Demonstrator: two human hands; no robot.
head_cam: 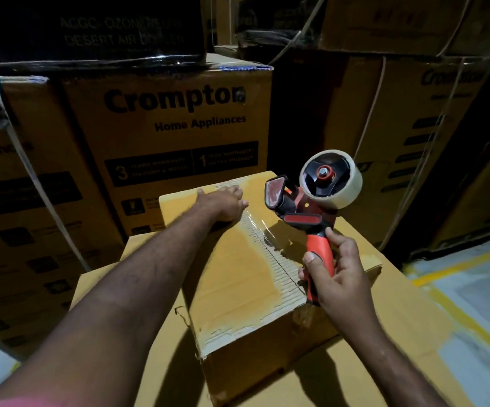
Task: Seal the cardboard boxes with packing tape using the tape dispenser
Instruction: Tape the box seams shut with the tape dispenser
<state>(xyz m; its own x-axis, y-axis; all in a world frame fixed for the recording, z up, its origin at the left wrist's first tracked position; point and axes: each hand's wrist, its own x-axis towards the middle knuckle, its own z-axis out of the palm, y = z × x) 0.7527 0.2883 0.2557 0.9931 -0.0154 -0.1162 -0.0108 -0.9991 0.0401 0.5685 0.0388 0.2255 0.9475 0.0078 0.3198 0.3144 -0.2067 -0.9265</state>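
Note:
A small brown cardboard box sits on top of a larger carton. A strip of clear tape runs along its closed top seam, where the paper surface is torn. My left hand lies flat on the far end of the box top, fingers straight, pressing near the tape. My right hand grips the red handle of the tape dispenser, holding it upright just above the box's right side. A roll of clear tape sits on the dispenser.
Tall printed appliance cartons stand stacked close behind and to the left. More strapped cartons rise at the right. Pale floor with yellow lines shows at the lower right.

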